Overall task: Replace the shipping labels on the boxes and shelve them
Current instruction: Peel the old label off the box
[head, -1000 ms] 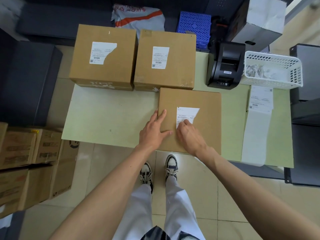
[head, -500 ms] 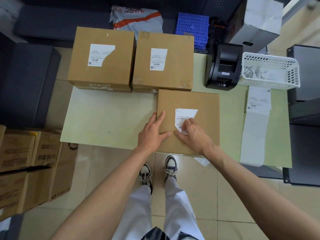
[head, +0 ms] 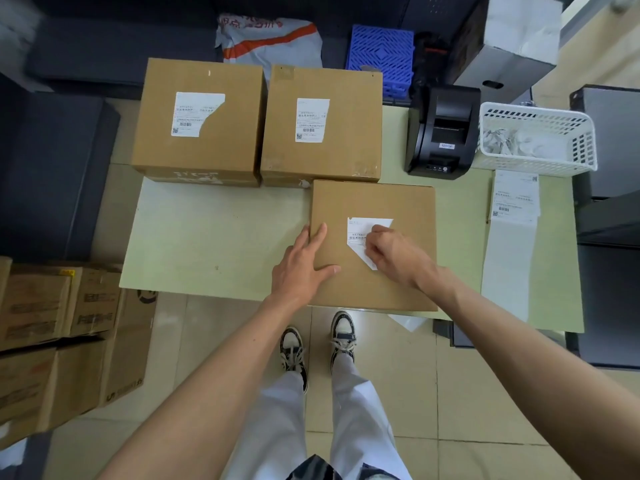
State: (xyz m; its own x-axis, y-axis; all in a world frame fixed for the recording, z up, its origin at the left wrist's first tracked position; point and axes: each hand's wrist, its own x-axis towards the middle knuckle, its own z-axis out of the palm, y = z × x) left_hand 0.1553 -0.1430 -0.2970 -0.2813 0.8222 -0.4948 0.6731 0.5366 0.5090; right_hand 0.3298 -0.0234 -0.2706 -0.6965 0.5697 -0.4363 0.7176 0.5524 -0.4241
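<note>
At the table's point(head: 214, 237) front edge, a left hand point(head: 300, 268) rests flat on a cardboard box point(head: 408, 206) while the right hand point(head: 393, 252) pinches its torn shipping label point(head: 360, 233). A white basket point(head: 540, 166) at the back right corner holds paper scraps point(head: 502, 142).

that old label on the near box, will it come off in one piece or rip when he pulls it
Likely rips. The label under the right hand is already ragged, with corners gone, so it looks thin and brittle. The far left box's label has a torn edge too, hinting at strong glue. The left hand pressing the near box flat suggests the box would otherwise slide.
</note>
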